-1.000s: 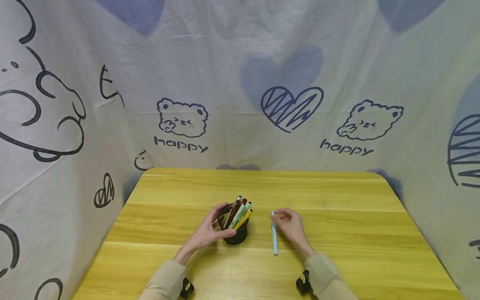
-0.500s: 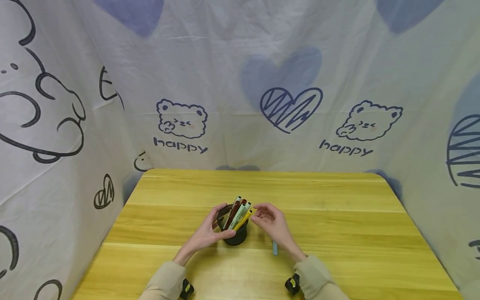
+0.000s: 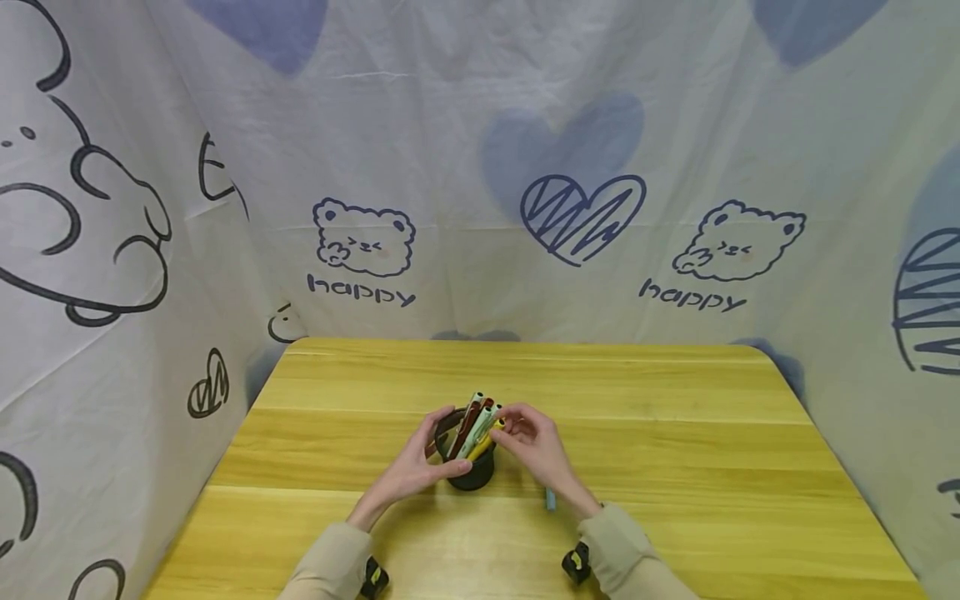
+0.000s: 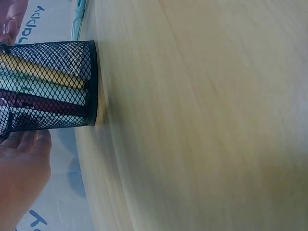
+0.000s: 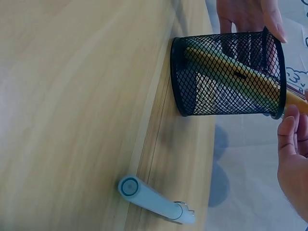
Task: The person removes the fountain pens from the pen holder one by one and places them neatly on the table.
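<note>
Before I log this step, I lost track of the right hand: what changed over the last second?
The right hand let go of the light blue pen, which lies on the table, and moved left to the pens in the black mesh cup, its fingertips now at the yellow pen. The left hand stayed around the cup, which did not move.

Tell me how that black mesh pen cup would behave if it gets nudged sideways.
The mesh pen cup looks light, so it would probably slide easily on the smooth table. Its pens lean to one side, so it may tip. The left hand steadies it.
</note>
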The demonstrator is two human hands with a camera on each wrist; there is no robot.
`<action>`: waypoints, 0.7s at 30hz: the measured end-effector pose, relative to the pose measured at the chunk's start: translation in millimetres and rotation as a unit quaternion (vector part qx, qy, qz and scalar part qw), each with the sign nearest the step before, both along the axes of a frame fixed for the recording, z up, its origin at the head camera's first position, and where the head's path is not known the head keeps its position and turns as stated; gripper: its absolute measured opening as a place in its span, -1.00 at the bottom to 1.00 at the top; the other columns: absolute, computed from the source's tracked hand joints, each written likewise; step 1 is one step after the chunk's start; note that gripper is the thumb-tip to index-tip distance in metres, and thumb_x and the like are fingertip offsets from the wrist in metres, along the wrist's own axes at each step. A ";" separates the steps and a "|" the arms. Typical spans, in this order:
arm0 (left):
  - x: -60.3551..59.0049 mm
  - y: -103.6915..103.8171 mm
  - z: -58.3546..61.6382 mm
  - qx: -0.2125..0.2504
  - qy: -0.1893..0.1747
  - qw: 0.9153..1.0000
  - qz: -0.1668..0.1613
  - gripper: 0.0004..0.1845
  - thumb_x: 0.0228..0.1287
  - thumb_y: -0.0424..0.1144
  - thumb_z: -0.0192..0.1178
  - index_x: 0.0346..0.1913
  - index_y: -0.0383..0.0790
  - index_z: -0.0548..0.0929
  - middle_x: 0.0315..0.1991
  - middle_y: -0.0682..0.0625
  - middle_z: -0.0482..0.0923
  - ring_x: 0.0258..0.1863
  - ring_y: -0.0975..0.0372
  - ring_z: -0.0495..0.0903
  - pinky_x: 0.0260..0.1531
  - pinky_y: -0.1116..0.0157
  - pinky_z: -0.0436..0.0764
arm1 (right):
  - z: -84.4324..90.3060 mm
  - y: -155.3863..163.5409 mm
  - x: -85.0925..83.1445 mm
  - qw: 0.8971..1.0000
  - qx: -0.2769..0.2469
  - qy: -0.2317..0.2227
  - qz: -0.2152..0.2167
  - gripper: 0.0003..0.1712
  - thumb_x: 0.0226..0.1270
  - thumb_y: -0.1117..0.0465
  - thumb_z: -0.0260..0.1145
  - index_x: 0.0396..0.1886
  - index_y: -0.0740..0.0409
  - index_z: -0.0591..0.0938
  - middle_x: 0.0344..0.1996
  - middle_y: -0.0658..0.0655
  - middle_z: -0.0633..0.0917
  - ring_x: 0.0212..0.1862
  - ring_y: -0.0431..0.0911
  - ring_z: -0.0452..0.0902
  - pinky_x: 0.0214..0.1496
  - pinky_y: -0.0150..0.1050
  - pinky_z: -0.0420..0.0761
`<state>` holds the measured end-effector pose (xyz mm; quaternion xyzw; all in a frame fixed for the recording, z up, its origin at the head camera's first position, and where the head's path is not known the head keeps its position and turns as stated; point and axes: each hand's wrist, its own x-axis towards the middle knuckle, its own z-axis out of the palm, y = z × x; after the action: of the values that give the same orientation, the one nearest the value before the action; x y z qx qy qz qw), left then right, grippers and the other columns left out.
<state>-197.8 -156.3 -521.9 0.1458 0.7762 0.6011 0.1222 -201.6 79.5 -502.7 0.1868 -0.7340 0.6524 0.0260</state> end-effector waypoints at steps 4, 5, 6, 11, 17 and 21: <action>-0.4 -0.4 -0.7 0.000 0.000 1.000 -0.001 0.03 0.19 -0.16 0.47 0.59 -0.17 0.04 0.56 -0.18 0.16 0.53 -0.19 0.18 0.50 -0.27 0.13 | -0.4 -0.4 -1.2 1.000 0.021 -0.007 -0.004 -0.73 0.29 0.37 0.41 -0.04 0.37 0.64 -0.29 0.33 0.60 -0.34 -0.31 0.49 -0.31 -0.50 0.57; -0.3 -0.5 -0.6 0.000 0.001 1.000 -0.001 0.02 0.19 -0.17 0.46 0.59 -0.17 0.05 0.56 -0.18 0.16 0.53 -0.19 0.18 0.50 -0.26 0.14 | -0.1 -0.5 -1.3 1.000 0.027 -0.011 -0.006 -0.73 0.28 0.37 0.42 -0.05 0.36 0.65 -0.29 0.33 0.60 -0.34 -0.31 0.49 -0.31 -0.50 0.57; -0.4 -0.6 -0.8 0.001 0.001 1.000 -0.002 0.02 0.19 -0.17 0.46 0.59 -0.17 0.05 0.56 -0.18 0.17 0.53 -0.19 0.19 0.50 -0.26 0.14 | 0.6 -0.8 -1.1 0.999 0.032 -0.015 -0.007 -0.74 0.28 0.37 0.42 -0.06 0.35 0.66 -0.30 0.32 0.61 -0.34 -0.31 0.49 -0.31 -0.50 0.56; -0.7 -0.7 -1.5 -0.001 0.005 1.000 -0.007 0.02 0.20 -0.18 0.46 0.59 -0.20 0.03 0.56 -0.19 0.16 0.53 -0.20 0.19 0.50 -0.26 0.13 | 12.0 -2.8 4.7 0.997 0.068 -0.031 -0.011 -0.72 0.23 0.39 0.45 -0.07 0.40 0.67 -0.28 0.37 0.68 -0.35 -0.28 0.52 -0.30 -0.51 0.58; -1.0 -0.7 -2.1 0.002 0.009 1.000 -0.008 0.02 0.20 -0.18 0.46 0.58 -0.19 0.04 0.55 -0.19 0.17 0.52 -0.20 0.21 0.49 -0.27 0.14 | 5.8 -2.8 1.6 0.993 0.110 -0.030 -0.009 -0.70 0.23 0.30 0.48 -0.08 0.36 0.68 -0.26 0.32 0.72 -0.37 -0.29 0.51 -0.33 -0.49 0.55; -0.8 -0.5 -1.6 0.004 0.009 1.000 -0.008 0.02 0.19 -0.18 0.46 0.58 -0.21 0.04 0.55 -0.20 0.18 0.51 -0.20 0.22 0.49 -0.27 0.15 | 4.2 -2.0 0.4 0.994 0.105 -0.022 -0.001 -0.71 0.25 0.27 0.48 -0.11 0.35 0.68 -0.27 0.31 0.72 -0.38 -0.30 0.51 -0.34 -0.48 0.55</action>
<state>-198.6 -156.8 -523.5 0.1578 0.7739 0.6016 0.1191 -201.1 77.4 -498.5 0.1734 -0.7991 0.5756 -0.0092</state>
